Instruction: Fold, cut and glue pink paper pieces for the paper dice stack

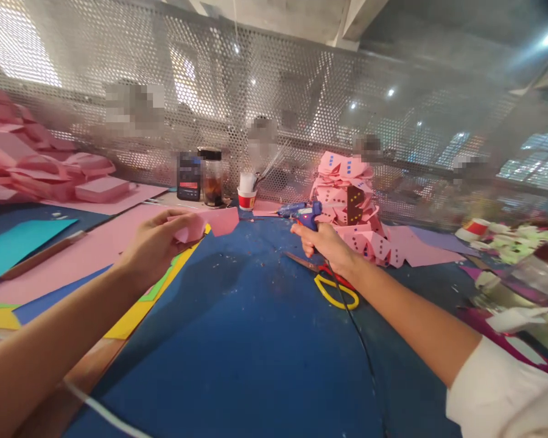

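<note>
My left hand pinches a folded piece of pink paper by its near end, above the left part of the blue tabletop. In my right hand is a blue hot glue gun, its nozzle pointing left toward the paper but apart from it. A dark cord runs from it down to the near edge. Under my right wrist lies a pair of scissors with red and yellow handles, blades toward the left. The wrist partly covers the red handle.
Pink paper shapes are heaped at left and, marked with small squares, at right. Coloured sheets lie on the left. A phone, a lidded jar and a paper cup stand before a perforated metal screen.
</note>
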### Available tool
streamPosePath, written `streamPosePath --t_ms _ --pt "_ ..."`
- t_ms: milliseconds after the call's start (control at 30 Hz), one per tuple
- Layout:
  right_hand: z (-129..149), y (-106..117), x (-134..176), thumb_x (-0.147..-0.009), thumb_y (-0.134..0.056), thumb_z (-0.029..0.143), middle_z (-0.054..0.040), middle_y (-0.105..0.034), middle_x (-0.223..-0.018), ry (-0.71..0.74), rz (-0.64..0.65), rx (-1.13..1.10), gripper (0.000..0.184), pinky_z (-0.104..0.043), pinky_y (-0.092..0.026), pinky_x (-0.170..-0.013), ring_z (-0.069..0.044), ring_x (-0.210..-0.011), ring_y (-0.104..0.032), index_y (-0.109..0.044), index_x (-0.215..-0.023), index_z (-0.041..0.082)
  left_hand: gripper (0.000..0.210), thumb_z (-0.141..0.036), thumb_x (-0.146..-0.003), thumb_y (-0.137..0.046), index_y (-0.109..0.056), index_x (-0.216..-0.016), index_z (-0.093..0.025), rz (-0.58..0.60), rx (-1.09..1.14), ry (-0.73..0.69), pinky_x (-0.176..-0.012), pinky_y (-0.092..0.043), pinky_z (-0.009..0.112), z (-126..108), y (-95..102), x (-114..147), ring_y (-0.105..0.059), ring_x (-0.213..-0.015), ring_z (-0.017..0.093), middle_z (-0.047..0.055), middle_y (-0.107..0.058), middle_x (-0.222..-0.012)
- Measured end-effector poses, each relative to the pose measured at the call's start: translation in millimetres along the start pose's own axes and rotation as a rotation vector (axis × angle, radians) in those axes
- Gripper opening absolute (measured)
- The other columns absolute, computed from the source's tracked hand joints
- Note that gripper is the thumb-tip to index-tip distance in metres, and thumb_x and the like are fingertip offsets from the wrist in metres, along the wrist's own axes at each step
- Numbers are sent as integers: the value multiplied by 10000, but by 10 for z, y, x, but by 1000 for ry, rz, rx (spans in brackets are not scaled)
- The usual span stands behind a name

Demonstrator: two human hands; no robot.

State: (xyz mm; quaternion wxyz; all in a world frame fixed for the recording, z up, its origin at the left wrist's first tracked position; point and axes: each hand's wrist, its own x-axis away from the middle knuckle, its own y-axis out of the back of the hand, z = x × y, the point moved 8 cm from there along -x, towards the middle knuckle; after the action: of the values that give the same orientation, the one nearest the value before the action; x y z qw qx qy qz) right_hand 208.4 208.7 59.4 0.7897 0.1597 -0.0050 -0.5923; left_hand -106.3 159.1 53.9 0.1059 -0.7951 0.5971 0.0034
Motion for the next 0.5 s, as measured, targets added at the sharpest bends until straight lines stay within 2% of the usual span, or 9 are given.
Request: streamPosePath --t_ms 133,233,367,500 --pt "-218 -200 -133 -892 -659 424 74 -484 -453 -66 115 162 287 -220 -399 -454 -95 -408 -452 -545 -747 204 358 -374 -649 -889 -665 -822 -155 -43 40 42 -866 -564 360 73 53 -32 -605 -837 165 -8 -631 -804" --pt "-275 -310 -158 -903 -644 405 73 -511 -445 -64 145 255 232 -219 -396 -451 -107 -394 -488 -585 -803 204 338 -369 -649 -889 -676 -798 -154 -56 39 55 -827 -548 333 123 92 -56 -585 -821 162 -4 -628 -798" --pt "-298 -350 -172 -909 -637 408 59 -548 -449 -69 155 386 219 -225 -416 -482 -125 -406 -541 -618 -852 197 267 -362 -738 -836 -659 -755 -163 9 -11 41 -749 -490 272 157 78 -69 -530 -773 142 -8 -586 -742" --pt "-342 -334 -180 -923 -616 422 61 -546 -432 -87 169 430 234 -225 -418 -502 -133 -425 -563 -633 -871 194 311 -340 -794 -783 -560 -655 -174 65 -40 31 -654 -415 242 164 31 -60 -463 -709 125 -17 -523 -698"
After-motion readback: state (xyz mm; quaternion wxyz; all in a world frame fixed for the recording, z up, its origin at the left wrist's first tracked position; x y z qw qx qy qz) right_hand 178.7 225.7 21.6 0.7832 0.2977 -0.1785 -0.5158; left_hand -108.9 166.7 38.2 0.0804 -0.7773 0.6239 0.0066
